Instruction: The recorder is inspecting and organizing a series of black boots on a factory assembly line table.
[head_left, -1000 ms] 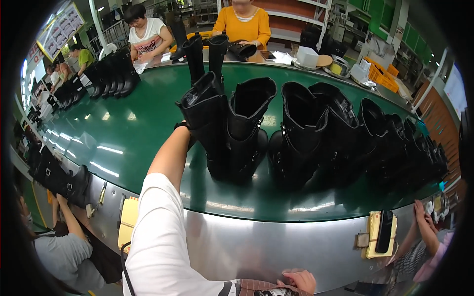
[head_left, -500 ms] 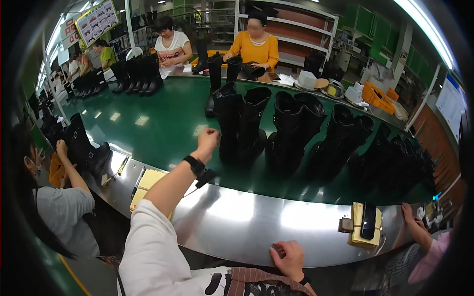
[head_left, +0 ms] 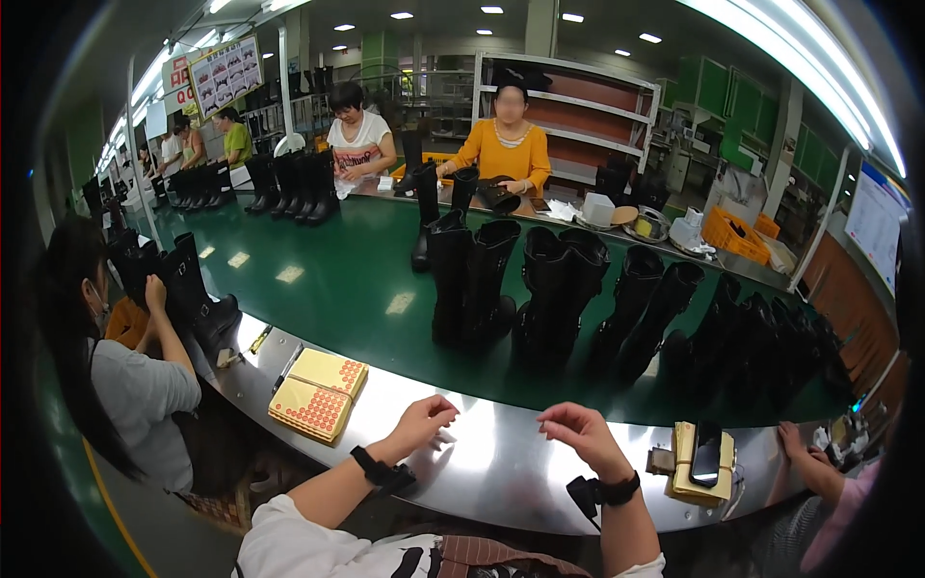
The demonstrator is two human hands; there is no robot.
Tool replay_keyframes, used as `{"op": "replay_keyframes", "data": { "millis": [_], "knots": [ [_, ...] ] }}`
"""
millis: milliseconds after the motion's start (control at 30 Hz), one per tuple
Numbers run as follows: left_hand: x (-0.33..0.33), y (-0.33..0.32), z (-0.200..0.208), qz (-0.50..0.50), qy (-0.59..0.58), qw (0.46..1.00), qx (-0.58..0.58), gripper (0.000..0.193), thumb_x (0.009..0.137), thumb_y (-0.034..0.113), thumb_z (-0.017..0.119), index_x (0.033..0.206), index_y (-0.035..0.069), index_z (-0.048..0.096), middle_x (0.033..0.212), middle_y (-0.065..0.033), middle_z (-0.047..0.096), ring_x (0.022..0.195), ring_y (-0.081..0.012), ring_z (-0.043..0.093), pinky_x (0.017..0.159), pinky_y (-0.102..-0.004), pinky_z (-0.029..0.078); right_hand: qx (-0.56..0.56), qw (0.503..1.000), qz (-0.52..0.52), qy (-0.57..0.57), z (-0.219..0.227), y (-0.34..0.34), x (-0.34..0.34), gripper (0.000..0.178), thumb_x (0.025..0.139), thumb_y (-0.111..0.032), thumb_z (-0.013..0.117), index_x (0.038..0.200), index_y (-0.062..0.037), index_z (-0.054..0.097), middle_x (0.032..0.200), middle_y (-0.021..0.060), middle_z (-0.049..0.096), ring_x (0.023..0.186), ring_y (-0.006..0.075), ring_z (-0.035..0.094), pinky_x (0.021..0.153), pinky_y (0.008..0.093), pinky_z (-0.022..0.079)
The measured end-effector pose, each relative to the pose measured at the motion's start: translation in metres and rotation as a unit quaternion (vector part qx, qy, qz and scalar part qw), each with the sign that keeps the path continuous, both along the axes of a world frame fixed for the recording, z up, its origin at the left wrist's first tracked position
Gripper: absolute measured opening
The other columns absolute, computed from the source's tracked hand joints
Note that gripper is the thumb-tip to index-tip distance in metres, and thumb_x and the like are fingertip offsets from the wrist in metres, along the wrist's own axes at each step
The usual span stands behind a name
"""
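Over the steel table edge, my left hand (head_left: 424, 429) hangs with loosely bent fingers; nothing shows in it. My right hand (head_left: 586, 441) is raised opposite, its fingers curved and slightly apart, also with nothing visible in it. A gap separates the two hands. Beyond them on the green surface stands a pair of tall black boots (head_left: 467, 284), upright and touched by neither hand. More black boots (head_left: 559, 294) stand to its right. Left of my left hand lies a banded stack of yellow cards with red round stickers (head_left: 318, 393).
A dark phone (head_left: 706, 453) rests on another yellow stack (head_left: 682, 486) at right. Further boots (head_left: 636, 303) line the green surface (head_left: 328, 255). Co-workers sit left, right and across; the left one handles a buckled boot (head_left: 198, 299). An orange crate (head_left: 732, 236) stands far right.
My left hand has drawn back from beside the boots to the steel edge. My right hand has risen from the near edge. The view has tilted upward.
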State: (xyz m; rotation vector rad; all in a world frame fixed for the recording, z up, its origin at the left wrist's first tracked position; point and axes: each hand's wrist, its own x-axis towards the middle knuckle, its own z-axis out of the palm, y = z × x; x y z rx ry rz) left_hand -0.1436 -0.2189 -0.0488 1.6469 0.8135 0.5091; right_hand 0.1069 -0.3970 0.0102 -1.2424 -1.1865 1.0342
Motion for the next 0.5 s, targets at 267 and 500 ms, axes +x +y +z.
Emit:
{"op": "replay_keyframes", "data": {
  "millis": [267,500],
  "knots": [
    [-0.084,-0.037,-0.028,0.059,0.157,0.867,0.470,0.037,0.084,0.022,0.066,0.112,0.000,0.061,0.119,-0.0234,0.055,0.115,-0.0380,0.050,0.096,-0.0440,0.042,-0.085,0.891,-0.036,0.445,-0.087,0.076,0.035,0.021,0.098,-0.020,0.053,0.115,-0.0073,0.059,0.093,0.0008,0.061,0.082,0.0101,0.057,0.078,0.0267,0.050],
    [-0.080,-0.034,-0.043,0.108,0.121,0.855,0.492,0.021,0.077,0.011,0.069,0.095,0.001,0.064,0.103,-0.0167,0.064,0.102,-0.0356,0.060,0.090,-0.0425,0.048,-0.059,0.899,-0.013,0.435,-0.115,0.079,0.048,0.023,0.099,-0.021,0.052,0.117,-0.0070,0.057,0.094,0.0012,0.061,0.084,0.0111,0.057,0.082,0.0323,0.051]
  ]
}}
